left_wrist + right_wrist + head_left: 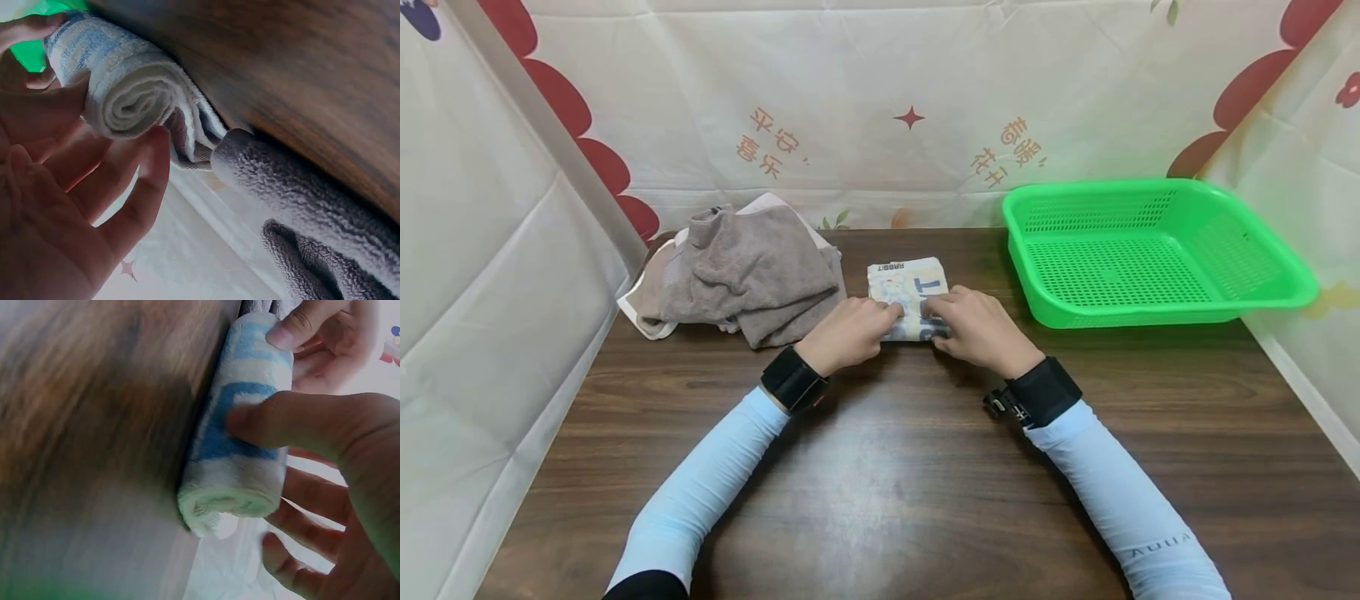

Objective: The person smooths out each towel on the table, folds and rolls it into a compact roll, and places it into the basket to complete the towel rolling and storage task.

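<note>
A small white towel (910, 282) with blue print lies in front of me, its near part rolled up and a flat folded part stretching away behind. My left hand (852, 331) holds the left end of the roll, thumb on the near side and fingers over the far side. At the other end my right hand (983, 329) grips it, the thumb pressing on the blue print in the right wrist view. Spiral layers of the towel roll (134, 103) show at its end in the left wrist view.
To the left sits a heap of grey-brown towels (760, 271) with white cloth under it, close to the left hand. A green plastic basket (1157, 317) stands at the back right. Patterned cloth sheets (850, 100) wall in the wooden table (865, 483).
</note>
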`<state>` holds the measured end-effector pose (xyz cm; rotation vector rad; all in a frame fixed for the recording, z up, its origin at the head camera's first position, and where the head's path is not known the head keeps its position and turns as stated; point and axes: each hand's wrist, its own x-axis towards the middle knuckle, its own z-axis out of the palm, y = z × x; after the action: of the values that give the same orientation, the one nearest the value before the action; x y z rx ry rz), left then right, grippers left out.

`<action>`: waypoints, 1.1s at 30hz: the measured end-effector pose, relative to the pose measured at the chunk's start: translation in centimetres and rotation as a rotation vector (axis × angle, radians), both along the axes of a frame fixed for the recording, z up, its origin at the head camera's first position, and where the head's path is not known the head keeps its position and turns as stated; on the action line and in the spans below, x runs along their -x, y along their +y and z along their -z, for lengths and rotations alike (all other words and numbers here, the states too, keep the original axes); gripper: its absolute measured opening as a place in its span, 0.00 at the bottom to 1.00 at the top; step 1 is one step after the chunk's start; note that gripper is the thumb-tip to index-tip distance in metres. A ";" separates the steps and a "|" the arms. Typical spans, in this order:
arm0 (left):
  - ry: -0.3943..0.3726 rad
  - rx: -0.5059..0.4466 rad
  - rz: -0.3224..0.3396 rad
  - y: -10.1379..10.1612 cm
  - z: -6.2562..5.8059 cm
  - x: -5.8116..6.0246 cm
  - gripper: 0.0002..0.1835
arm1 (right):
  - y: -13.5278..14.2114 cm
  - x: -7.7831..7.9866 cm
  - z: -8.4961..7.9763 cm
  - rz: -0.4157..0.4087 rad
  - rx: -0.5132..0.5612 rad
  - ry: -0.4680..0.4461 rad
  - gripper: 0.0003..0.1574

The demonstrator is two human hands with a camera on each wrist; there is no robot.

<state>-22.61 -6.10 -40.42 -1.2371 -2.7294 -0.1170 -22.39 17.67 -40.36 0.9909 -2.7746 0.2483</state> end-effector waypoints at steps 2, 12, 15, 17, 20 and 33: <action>-0.025 -0.014 -0.007 0.0 -0.1 0.0 0.17 | 0.0 0.1 0.2 -0.011 0.008 0.007 0.19; -0.006 -0.020 -0.013 0.1 -0.5 -0.1 0.16 | 0.0 0.4 0.4 0.028 0.027 -0.071 0.16; 0.027 -0.007 -0.013 0.1 -0.5 -0.2 0.19 | 0.1 0.5 0.5 0.037 0.030 -0.107 0.16; 0.039 -0.003 -0.012 0.2 -0.4 -0.3 0.19 | 0.1 0.7 0.7 0.045 0.037 -0.130 0.17; 0.052 -0.005 -0.006 0.3 -0.4 -0.4 0.17 | 0.1 0.9 0.9 0.056 0.049 -0.170 0.17; -0.005 0.040 -0.003 0.2 0.2 -0.1 0.24 | -0.1 0.3 0.1 0.012 0.086 -0.007 0.16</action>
<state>-22.48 -5.89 -40.62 -1.2438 -2.7505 -0.0657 -22.65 17.60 -40.47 0.9544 -2.7495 0.3665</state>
